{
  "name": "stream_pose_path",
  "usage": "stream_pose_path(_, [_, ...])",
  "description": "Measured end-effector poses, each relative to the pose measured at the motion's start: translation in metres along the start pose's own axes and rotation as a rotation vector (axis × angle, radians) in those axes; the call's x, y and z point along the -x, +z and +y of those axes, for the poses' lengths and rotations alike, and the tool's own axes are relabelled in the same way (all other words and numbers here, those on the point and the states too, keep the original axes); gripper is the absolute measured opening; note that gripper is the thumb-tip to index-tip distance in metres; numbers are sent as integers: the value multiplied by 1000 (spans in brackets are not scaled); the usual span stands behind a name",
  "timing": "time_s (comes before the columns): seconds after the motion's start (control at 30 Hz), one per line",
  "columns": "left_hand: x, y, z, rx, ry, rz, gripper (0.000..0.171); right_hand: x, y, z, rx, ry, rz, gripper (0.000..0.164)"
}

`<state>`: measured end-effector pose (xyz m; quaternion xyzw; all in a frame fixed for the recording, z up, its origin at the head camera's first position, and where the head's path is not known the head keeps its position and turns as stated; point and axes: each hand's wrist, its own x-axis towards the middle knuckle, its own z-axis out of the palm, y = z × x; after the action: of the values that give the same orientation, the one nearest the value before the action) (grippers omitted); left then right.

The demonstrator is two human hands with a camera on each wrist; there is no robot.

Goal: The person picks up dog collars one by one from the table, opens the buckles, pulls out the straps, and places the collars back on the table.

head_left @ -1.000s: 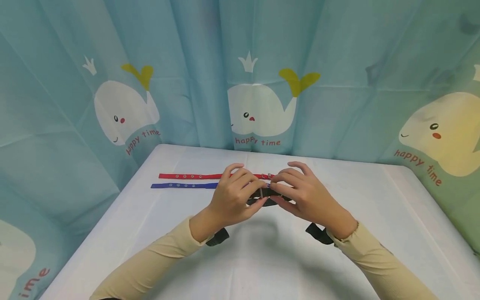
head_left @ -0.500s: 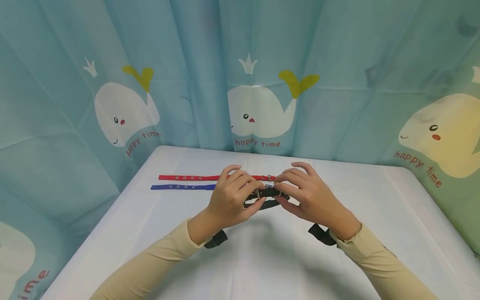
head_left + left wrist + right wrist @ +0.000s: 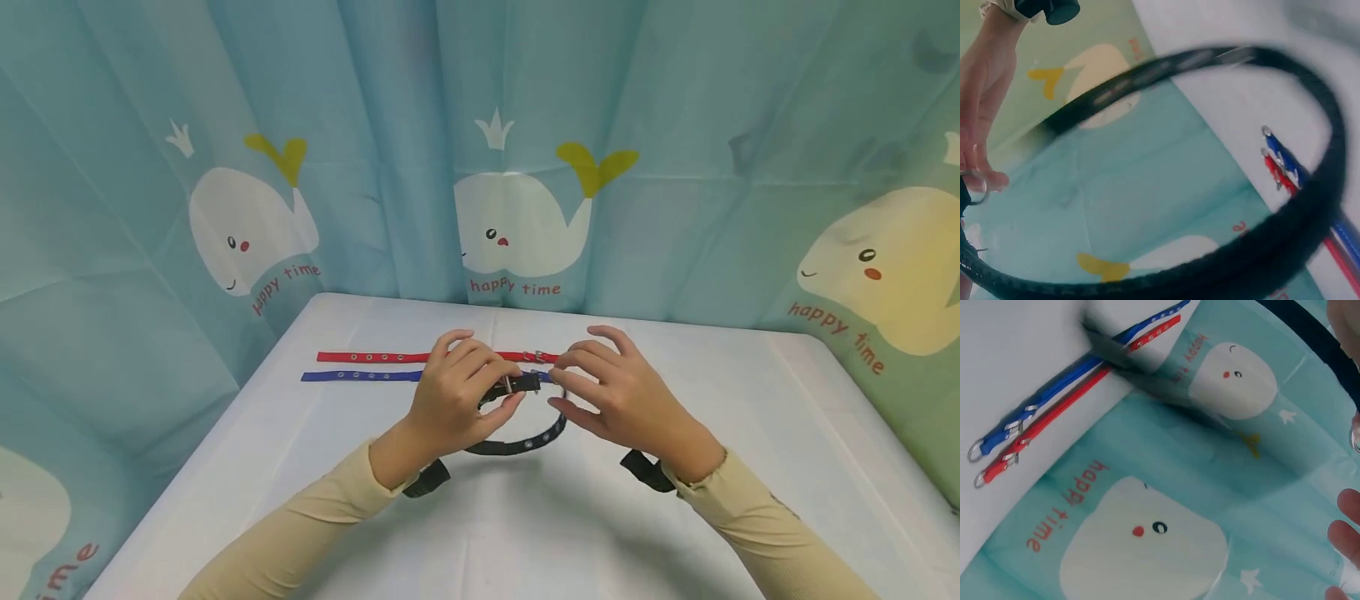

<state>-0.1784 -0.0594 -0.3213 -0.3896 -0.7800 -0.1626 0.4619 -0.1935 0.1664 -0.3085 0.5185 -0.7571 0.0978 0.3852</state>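
Note:
My left hand [image 3: 459, 392] pinches a black collar [image 3: 504, 447] near its metal buckle [image 3: 507, 385], thumb below and fingers above. A short black end pokes out to the right past the fingertips. The rest of the strap bows down and round in a loose loop, its eyelets [image 3: 547, 437] facing up at the right side. My right hand [image 3: 611, 387] hovers just right of the loop, thumb and fingers spread apart with nothing between them. In the left wrist view the collar's free end [image 3: 1041, 134] is blurred and apart from the right fingers. A metal ring [image 3: 977, 186] shows beside them.
A red collar [image 3: 412, 358] and a blue collar [image 3: 360, 377] lie flat, side by side, behind the hands on the white table [image 3: 480, 533]. Their buckle ends are at the right. A blue whale-print curtain [image 3: 405, 167] stands behind the table.
The right hand has let go of the black strap and drawn slightly right. The strap, folded between both hands before, has sprung out into a wide loop. The left hand has shifted a little left.

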Motion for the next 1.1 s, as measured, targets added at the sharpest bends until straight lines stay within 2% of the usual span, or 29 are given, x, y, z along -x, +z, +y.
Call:
stream_pose_path(0.13, [1,1,0,10,17,-10,26,-4,3,-3,-17,-8,0,32])
stream_pose_path(0.4, [3,1,1,-21,3,-81,25,-11,8,-8,-50,-11,-16,17])
stream_pose_path(0.5, [3,0,1,-33,-21,-136,25,-11,8,-7,-48,-4,-27,16])
stream_pose_path(0.7, [4,-1,0,-10,-77,-299,29,-8,6,-5,-37,3,-50,15])
stream_pose_path(0.77, [5,-1,0,6,-85,-325,30,-7,6,-5,-32,-5,-48,15])
stream_pose_path(0.97, [4,2,-1,7,-21,-312,32,-8,10,-6,-11,-35,-33,24])
stream_pose_path(1.1, [4,2,-6,23,-8,-354,30,-6,8,-3,-1,-33,-26,31])
